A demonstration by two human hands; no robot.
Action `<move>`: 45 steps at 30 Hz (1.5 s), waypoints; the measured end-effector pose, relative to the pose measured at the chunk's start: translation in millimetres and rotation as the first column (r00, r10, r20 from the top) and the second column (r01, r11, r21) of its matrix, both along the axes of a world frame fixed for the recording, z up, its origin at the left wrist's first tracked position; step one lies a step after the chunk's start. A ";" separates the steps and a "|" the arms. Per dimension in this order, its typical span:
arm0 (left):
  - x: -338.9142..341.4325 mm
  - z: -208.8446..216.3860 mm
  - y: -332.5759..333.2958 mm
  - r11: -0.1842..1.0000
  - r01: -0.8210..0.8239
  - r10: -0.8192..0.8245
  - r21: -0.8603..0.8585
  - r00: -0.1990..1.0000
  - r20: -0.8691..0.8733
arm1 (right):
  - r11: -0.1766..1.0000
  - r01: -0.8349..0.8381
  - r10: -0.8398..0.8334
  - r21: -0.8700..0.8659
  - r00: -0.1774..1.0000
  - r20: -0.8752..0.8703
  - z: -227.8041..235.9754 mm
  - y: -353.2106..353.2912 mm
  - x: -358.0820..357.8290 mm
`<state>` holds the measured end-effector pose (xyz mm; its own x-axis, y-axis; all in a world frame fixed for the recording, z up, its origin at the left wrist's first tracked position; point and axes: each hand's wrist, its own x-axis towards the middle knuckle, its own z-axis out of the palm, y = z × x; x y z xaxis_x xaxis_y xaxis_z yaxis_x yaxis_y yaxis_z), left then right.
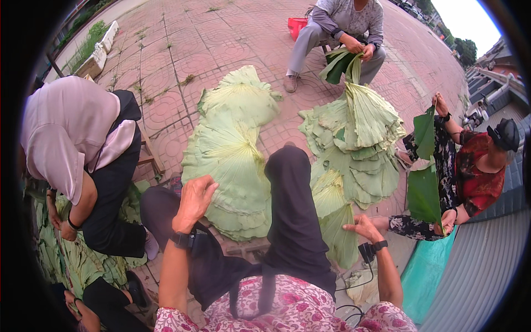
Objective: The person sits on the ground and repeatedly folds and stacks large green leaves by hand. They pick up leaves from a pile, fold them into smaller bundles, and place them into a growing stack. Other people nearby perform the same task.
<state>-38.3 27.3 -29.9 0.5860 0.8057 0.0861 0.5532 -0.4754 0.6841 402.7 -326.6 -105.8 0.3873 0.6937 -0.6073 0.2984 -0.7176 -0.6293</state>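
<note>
My right hand (364, 227) pinches the edge of a folded pale green lotus leaf (339, 235), which hangs beside my right knee. Behind that leaf, a tall pile of lotus leaves (359, 171) spreads over the paving. My left hand (196, 200) is raised above my left thigh, fingers loosely bent and apart, with nothing in it. Close by, between my knees and beyond, lies a long overlapping stack of flattened lotus leaves (227, 166), their pale ribbed sides up.
Across from me, a seated person (354, 27) handles folded leaves, near a red container (296, 26). At right, another person (475, 171) holds up dark green leaves (425, 188). A person in pink (77, 127) bends over more leaves (83, 260) at left. A cable (359, 282) runs by my right wrist.
</note>
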 end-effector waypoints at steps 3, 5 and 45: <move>0.0 -1.2 -1.2 1.000 0.008 -0.009 -0.007 0.998 -0.064 | 0.998 0.009 -0.012 -0.065 0.999 -0.046 -8.0 -0.2 -1.8; -1.8 -6.5 -2.6 1.000 0.026 -0.027 -0.010 0.995 -0.094 | 0.997 0.016 -0.023 -0.080 0.996 -0.087 -14.3 5.0 -1.3; -25.9 -51.3 6.0 0.997 0.055 -0.049 0.051 0.994 -0.100 | 0.716 -0.130 0.382 0.686 0.896 -0.229 255.8 309.9 -142.5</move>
